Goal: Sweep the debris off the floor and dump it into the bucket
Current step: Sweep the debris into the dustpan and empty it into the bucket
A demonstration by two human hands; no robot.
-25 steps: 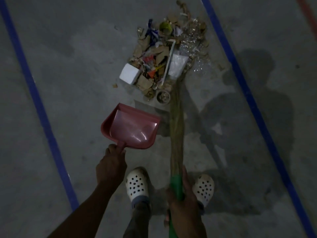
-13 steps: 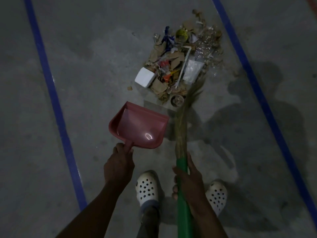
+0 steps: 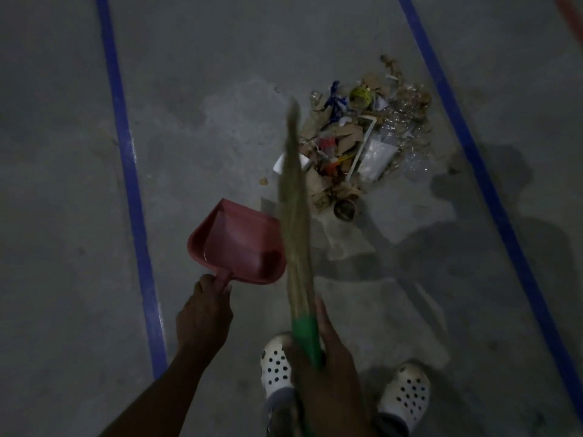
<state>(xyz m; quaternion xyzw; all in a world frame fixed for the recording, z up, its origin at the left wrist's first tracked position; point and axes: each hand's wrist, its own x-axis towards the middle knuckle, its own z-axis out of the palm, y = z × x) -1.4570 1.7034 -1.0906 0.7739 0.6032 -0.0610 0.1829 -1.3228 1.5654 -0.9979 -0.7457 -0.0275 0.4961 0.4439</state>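
A heap of debris (image 3: pixel 356 143) lies on the grey concrete floor (image 3: pixel 220 121): cardboard scraps, clear plastic, a white block, a small round cup. My left hand (image 3: pixel 205 313) grips the handle of a red dustpan (image 3: pixel 236 244), which sits just left of and nearer than the heap. My right hand (image 3: pixel 328 364) holds the green handle of a straw broom (image 3: pixel 295 222). The broom is blurred; its bristles point up and away over the left edge of the heap and cover part of the white block. No bucket is in view.
Two blue tape lines (image 3: pixel 132 190) (image 3: pixel 473 152) run along the floor on either side of the heap. My feet in white perforated clogs (image 3: pixel 277 367) (image 3: pixel 407 395) stand at the bottom. My shadow falls on the floor at the right.
The broom has swung leftwards, from the right side of the heap to its left edge, crossing the dustpan's right side. The view has shifted, so the heap appears further right.
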